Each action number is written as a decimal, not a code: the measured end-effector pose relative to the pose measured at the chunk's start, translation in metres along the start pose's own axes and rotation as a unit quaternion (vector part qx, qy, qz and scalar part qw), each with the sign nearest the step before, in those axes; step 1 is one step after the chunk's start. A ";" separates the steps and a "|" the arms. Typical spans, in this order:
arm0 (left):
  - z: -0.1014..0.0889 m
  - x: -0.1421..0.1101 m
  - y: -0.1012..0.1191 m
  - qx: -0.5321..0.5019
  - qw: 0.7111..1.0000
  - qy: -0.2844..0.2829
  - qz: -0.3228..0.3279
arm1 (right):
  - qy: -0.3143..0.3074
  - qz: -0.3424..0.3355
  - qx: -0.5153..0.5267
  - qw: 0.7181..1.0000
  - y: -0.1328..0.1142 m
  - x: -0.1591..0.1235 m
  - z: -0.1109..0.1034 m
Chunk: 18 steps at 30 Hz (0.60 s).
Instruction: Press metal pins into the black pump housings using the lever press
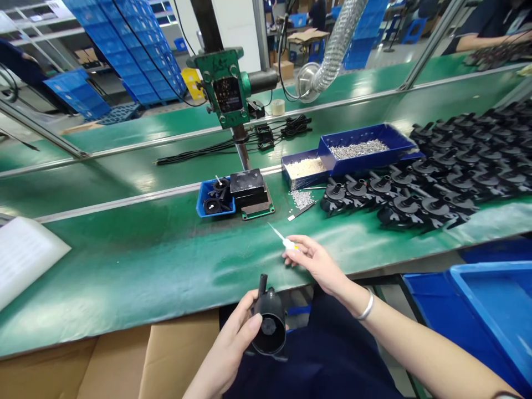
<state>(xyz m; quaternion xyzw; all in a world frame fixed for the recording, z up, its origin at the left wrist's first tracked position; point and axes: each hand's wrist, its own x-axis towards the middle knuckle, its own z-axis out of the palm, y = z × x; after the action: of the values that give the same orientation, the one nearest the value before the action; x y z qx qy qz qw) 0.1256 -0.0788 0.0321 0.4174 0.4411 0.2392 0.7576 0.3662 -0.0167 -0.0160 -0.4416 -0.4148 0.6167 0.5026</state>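
Note:
My left hand (233,346) grips a round black plastic housing (268,324) below the table's front edge, its open mouth facing me and a short stem sticking up. My right hand (313,260) rests on the green table edge, fingers pinched on a thin white applicator stick (279,236) that points up and left. A small black block fixture (249,189) on a green base stands beyond it. Beside the fixture sits a small blue tray (203,199) with black parts.
Several black housings (449,172) are piled at the right. Two blue bins hold metal pins (359,148) and white bits (306,167); loose pins (301,198) lie near. A green press (222,86) with hose stands behind. Blue crates (494,310) at lower right, cardboard (124,360) lower left.

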 end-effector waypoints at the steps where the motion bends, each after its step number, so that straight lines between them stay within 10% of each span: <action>1: -0.001 -0.002 -0.001 -0.013 1.000 0.011 -0.003 | -0.009 -0.018 -0.039 0.999 0.001 0.010 0.005; 18: -0.014 -0.040 -0.005 -0.101 0.976 0.193 0.004 | -0.094 -0.154 -0.307 0.934 0.045 0.145 0.135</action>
<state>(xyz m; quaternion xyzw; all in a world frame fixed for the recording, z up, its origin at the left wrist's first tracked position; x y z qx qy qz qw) 0.0935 -0.1050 0.0429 0.2869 0.5510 0.3617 0.6951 0.2094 0.1107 -0.0420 -0.4450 -0.6926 0.4127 0.3899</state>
